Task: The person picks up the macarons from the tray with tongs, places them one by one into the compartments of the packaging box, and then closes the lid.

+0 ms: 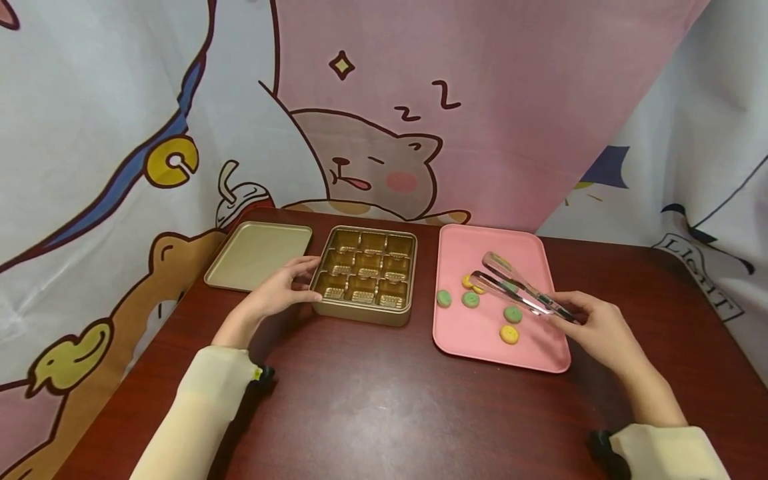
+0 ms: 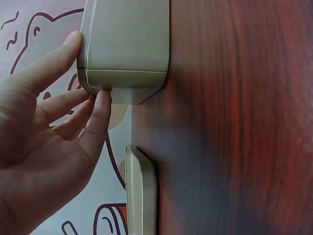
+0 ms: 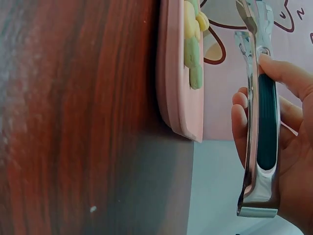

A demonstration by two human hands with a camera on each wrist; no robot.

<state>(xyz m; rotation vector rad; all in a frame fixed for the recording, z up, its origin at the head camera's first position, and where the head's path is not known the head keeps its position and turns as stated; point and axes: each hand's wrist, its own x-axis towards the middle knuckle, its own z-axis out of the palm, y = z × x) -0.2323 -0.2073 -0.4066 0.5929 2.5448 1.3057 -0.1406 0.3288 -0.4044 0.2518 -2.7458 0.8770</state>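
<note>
My left hand [image 1: 281, 288] touches the left side of a square gold tin [image 1: 363, 313]. Its thumb lies at the near left corner and its fingertips meet the side wall. Inside the tin is a gold divider with several compartments, all bare. My right hand [image 1: 600, 327] holds metal tongs [image 3: 267, 122] with dark green grips, thumb on one arm and fingers round the other. The tongs' spread tips hang over a pink tray [image 1: 480, 347]. Several round, button-like pieces lie on it, among them a green one [image 1: 471, 300] and a yellow one [image 1: 509, 334].
To the left of the tin lies a flat gold lid [image 1: 258, 257], inner side up. Everything stands on a dark red wooden table [image 1: 360, 413]. A cartoon-printed cloth [image 1: 372, 160] hangs behind and at the sides.
</note>
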